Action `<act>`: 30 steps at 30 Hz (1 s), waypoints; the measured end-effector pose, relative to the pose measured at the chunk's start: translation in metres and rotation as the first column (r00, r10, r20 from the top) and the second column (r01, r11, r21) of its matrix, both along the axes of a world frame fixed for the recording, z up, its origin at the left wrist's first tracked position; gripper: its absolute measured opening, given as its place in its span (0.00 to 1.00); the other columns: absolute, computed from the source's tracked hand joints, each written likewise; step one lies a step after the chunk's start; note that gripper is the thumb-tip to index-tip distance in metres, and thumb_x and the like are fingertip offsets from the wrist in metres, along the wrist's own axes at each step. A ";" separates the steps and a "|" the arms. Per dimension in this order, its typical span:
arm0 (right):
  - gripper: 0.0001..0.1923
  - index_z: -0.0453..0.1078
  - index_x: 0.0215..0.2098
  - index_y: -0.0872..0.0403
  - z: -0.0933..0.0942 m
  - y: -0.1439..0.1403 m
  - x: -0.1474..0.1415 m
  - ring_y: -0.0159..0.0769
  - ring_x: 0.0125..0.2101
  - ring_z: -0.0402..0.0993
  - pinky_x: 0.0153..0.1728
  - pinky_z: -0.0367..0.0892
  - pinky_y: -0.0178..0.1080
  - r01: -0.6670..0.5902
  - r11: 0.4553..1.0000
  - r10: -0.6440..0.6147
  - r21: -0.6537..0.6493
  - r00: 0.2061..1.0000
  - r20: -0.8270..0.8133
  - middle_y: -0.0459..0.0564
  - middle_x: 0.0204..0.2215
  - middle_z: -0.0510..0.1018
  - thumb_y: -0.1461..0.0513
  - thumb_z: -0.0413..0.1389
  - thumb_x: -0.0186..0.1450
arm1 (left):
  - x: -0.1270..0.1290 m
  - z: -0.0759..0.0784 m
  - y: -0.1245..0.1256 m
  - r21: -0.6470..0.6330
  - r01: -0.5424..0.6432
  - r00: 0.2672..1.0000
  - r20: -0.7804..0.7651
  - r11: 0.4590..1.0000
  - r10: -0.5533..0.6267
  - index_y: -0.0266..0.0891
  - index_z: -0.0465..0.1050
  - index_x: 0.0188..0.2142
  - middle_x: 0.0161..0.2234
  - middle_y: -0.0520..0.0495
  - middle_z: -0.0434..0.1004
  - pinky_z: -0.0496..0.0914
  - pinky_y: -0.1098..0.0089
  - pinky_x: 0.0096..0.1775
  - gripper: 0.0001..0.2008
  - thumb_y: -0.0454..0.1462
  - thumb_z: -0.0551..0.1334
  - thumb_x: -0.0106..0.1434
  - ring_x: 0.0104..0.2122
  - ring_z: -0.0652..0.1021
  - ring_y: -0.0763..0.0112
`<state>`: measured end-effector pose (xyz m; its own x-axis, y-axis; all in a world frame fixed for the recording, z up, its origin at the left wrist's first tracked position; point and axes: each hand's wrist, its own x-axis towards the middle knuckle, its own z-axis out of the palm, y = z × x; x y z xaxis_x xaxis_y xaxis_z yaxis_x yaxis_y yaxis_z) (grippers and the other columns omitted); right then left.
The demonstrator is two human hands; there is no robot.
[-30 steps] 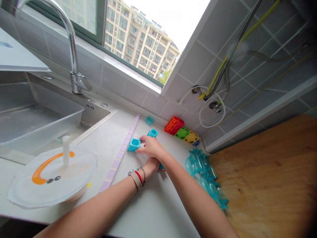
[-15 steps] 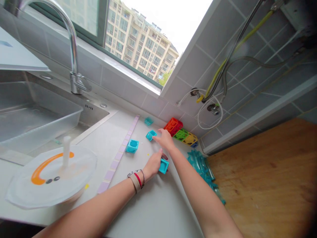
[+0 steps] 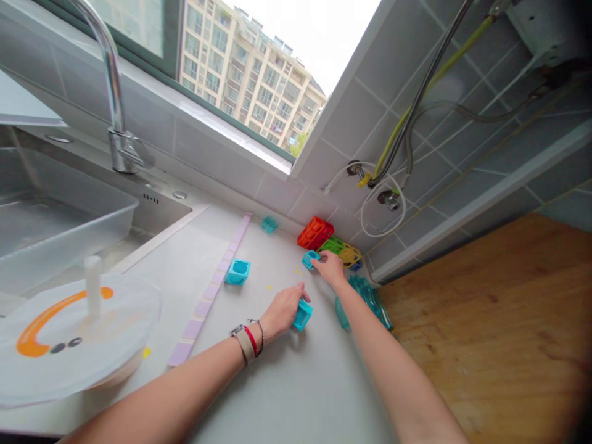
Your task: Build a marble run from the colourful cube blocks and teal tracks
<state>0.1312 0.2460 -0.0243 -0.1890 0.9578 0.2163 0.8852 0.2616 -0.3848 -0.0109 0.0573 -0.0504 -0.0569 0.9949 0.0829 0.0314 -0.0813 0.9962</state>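
Note:
My left hand (image 3: 283,312), with bands at the wrist, is closed on a turquoise hollow plastic block (image 3: 303,315) at the counter's middle; some fingers are hidden behind it. To the upper right, my right hand (image 3: 332,269) pinches a smaller turquoise block (image 3: 310,259) in front of a red block (image 3: 315,232). Another turquoise hollow block (image 3: 238,272) stands left of my hands, beside a lilac strip (image 3: 202,308). Farther back, near the wall, lies a translucent teal piece (image 3: 269,224).
Green (image 3: 333,246) and yellow blocks (image 3: 350,256) line the wall next to the red one. Translucent teal pieces (image 3: 370,299) lie beyond my right forearm. A round lidded container (image 3: 124,320) stands at left, before the sink (image 3: 171,223) and faucet (image 3: 121,151).
My right hand has taken hold of the smaller turquoise block and carried it right, toward the red block. My left hand stays at its block, which has tilted slightly.

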 end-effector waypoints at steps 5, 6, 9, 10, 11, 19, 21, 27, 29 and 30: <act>0.21 0.78 0.46 0.57 0.006 -0.001 0.056 0.47 0.41 0.81 0.42 0.71 0.41 0.153 0.987 -0.145 -0.046 0.980 0.138 0.59 0.38 0.84 0.51 0.64 0.61 | 0.000 -0.001 0.001 0.019 -0.002 1.000 0.018 1.000 0.001 0.39 0.78 0.31 0.34 0.43 0.80 0.69 0.65 0.42 0.32 0.55 0.43 0.72 0.36 0.76 0.61; 0.22 0.77 0.47 0.57 0.008 -0.003 0.062 0.49 0.42 0.81 0.43 0.71 0.42 0.160 0.985 -0.149 -0.059 0.975 0.165 0.59 0.39 0.83 0.51 0.64 0.60 | 0.000 -0.001 0.001 0.023 -0.002 1.000 0.017 1.000 0.002 0.39 0.78 0.31 0.34 0.43 0.80 0.69 0.65 0.42 0.32 0.55 0.43 0.72 0.36 0.76 0.61; 0.29 0.75 0.53 0.57 0.019 -0.016 0.067 0.53 0.49 0.77 0.49 0.69 0.46 0.149 0.988 -0.152 0.027 0.973 0.174 0.63 0.47 0.80 0.49 0.65 0.59 | -0.001 -0.001 0.000 0.030 -0.008 1.000 0.001 1.000 0.008 0.39 0.78 0.32 0.33 0.43 0.79 0.68 0.65 0.40 0.32 0.56 0.43 0.72 0.34 0.75 0.62; 0.30 0.74 0.55 0.57 0.023 -0.024 0.064 0.53 0.51 0.75 0.51 0.68 0.47 0.128 0.988 -0.139 0.087 0.980 0.140 0.64 0.49 0.78 0.49 0.63 0.60 | -0.002 -0.001 0.000 0.027 -0.011 1.000 -0.006 1.000 0.011 0.39 0.77 0.34 0.33 0.44 0.78 0.68 0.65 0.40 0.32 0.56 0.43 0.72 0.34 0.74 0.62; 0.29 0.73 0.56 0.57 0.029 -0.035 0.059 0.52 0.52 0.75 0.53 0.67 0.48 0.091 0.986 -0.103 0.137 0.991 0.087 0.64 0.51 0.77 0.49 0.62 0.62 | -0.002 -0.002 0.001 0.021 -0.019 1.000 -0.012 1.000 0.019 0.39 0.77 0.35 0.32 0.44 0.78 0.68 0.65 0.39 0.32 0.56 0.43 0.71 0.33 0.74 0.62; 0.24 0.73 0.57 0.49 0.032 -0.167 0.021 0.41 0.40 0.79 0.32 0.74 0.39 -0.444 0.842 0.273 -0.306 0.841 -0.468 0.54 0.51 0.79 0.46 0.52 0.70 | -0.003 -0.003 0.004 -0.041 -0.031 0.985 0.167 0.999 0.037 0.38 0.70 0.48 0.31 0.47 0.77 0.71 0.65 0.36 0.29 0.57 0.44 0.71 0.30 0.76 0.64; 0.24 0.73 0.56 0.49 0.020 -0.191 0.020 0.42 0.41 0.78 0.31 0.75 0.39 -0.397 0.869 0.213 -0.295 0.839 -0.501 0.55 0.51 0.78 0.48 0.57 0.67 | -0.004 -0.001 0.001 -0.013 -0.014 0.990 0.142 1.000 0.016 0.39 0.71 0.47 0.32 0.46 0.78 0.71 0.65 0.39 0.28 0.57 0.45 0.71 0.33 0.78 0.63; 0.19 0.74 0.50 0.50 0.005 -0.231 0.045 0.44 0.38 0.78 0.34 0.77 0.43 -0.206 0.963 0.096 -0.173 0.863 -0.496 0.55 0.45 0.78 0.53 0.62 0.63 | -0.001 0.008 -0.009 -0.013 0.151 0.979 0.144 0.988 -0.148 0.39 0.71 0.46 0.40 0.41 0.78 0.71 0.70 0.28 0.28 0.59 0.48 0.69 0.35 0.79 0.63; 0.17 0.75 0.47 0.49 0.004 -0.243 0.063 0.45 0.38 0.78 0.34 0.77 0.45 -0.109 0.985 0.035 -0.133 0.887 -0.461 0.57 0.46 0.78 0.52 0.61 0.63 | 0.001 0.007 -0.009 -0.044 0.155 0.972 0.184 0.987 -0.145 0.38 0.71 0.46 0.40 0.40 0.77 0.70 0.73 0.24 0.30 0.60 0.49 0.68 0.33 0.79 0.65; 0.16 0.76 0.46 0.48 0.003 -0.248 0.073 0.45 0.38 0.78 0.33 0.77 0.45 -0.055 0.993 0.002 -0.107 0.896 -0.445 0.58 0.47 0.77 0.51 0.61 0.63 | 0.002 0.006 -0.008 -0.054 0.156 0.970 0.195 0.986 -0.143 0.37 0.71 0.46 0.38 0.41 0.77 0.69 0.74 0.23 0.30 0.61 0.49 0.68 0.31 0.78 0.66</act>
<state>0.2046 -0.0025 -0.0212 -0.1265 0.9765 0.1744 0.6087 0.2152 -0.7637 -0.0087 0.0492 -0.0442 0.0846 0.9963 0.0162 -0.1664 -0.0019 0.9860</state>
